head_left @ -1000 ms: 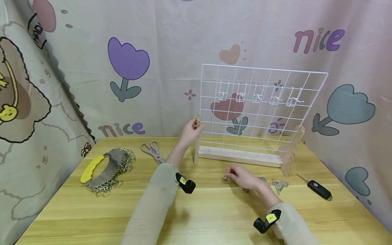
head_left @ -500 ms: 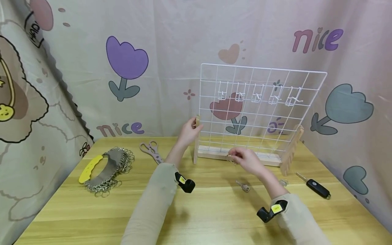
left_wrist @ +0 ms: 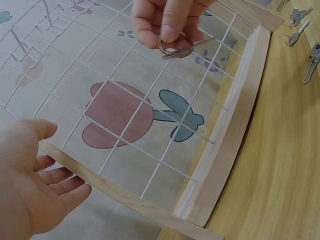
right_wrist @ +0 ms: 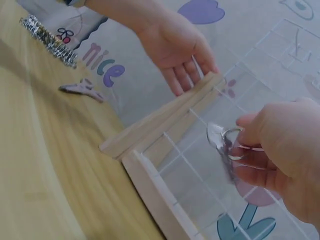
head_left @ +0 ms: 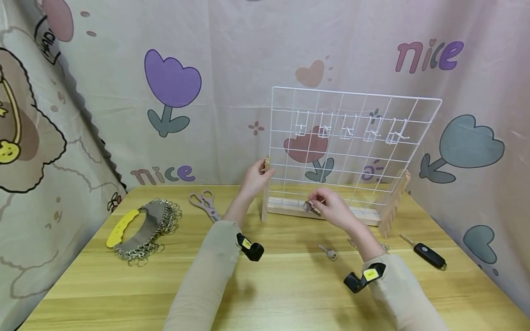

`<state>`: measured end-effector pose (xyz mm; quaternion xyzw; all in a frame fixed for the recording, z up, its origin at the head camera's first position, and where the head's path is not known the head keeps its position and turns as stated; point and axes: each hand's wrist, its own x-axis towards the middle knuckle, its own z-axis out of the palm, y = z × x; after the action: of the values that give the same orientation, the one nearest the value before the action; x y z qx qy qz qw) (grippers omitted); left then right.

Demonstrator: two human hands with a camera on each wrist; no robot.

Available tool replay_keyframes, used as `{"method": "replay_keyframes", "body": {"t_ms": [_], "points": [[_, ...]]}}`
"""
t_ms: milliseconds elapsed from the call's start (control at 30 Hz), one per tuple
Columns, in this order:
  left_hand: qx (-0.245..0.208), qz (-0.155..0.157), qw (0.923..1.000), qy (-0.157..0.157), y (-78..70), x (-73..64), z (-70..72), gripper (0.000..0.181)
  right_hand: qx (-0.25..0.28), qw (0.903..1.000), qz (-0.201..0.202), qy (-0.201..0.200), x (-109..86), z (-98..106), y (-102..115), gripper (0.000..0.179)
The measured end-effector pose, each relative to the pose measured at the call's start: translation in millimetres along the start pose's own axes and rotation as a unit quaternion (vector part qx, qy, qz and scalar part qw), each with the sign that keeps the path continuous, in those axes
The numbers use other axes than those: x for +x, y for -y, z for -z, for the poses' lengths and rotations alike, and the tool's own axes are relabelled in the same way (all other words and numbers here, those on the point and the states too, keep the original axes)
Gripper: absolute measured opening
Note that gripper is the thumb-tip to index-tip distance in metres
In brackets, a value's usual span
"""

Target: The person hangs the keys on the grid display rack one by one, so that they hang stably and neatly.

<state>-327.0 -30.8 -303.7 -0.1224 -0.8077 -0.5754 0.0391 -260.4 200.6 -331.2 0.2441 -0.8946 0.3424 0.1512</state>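
My left hand (head_left: 254,177) holds the wooden side post (left_wrist: 95,182) of a white wire grid rack (head_left: 323,214), its thumb in front and its fingers behind. Several white hooks (head_left: 348,133) hang in a row on the upper grid. In front of the lower grid, my right hand (head_left: 333,209) pinches a metal key ring (left_wrist: 167,48) with a silver key (right_wrist: 216,137) dangling from it, raised above the table. A loose key (head_left: 328,252) lies on the table below. More keys (left_wrist: 299,31) lie near it, partly hidden by the right forearm in the head view.
A black car key (head_left: 429,255) with its blade out lies at the right. On the left are scissors (head_left: 205,205) and a grey band with a yellow handle (head_left: 123,228), hung with several metal rings. A printed curtain (head_left: 232,59) closes off the back of the wooden table (head_left: 124,280).
My right hand has lifted the key ring off the table and brought it up in front of the lower grid. The left hand stays on the post.
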Motion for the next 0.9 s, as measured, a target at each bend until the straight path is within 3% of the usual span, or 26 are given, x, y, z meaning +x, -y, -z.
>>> {"method": "replay_keyframes", "body": {"t_ms": [300, 700, 900], "points": [[-0.012, 0.003, 0.9999, -0.005, -1.0, -0.4, -1.1, 0.057, -0.032, 0.9948, 0.074, -0.063, 19.6, 4.4, 17.4, 0.011], [-0.019, -0.005, 0.9998, -0.009, -0.3, 0.5, -1.6, 0.055, 0.027, 0.9908, 0.070, -0.113, 56.4, 32.2, 48.3, 0.010], [-0.014, -0.007, 0.9998, -0.013, 0.6, 3.0, -2.2, 0.054, 0.021, 0.9886, 0.064, -0.135, 76.0, 51.2, 70.1, 0.010]]}}
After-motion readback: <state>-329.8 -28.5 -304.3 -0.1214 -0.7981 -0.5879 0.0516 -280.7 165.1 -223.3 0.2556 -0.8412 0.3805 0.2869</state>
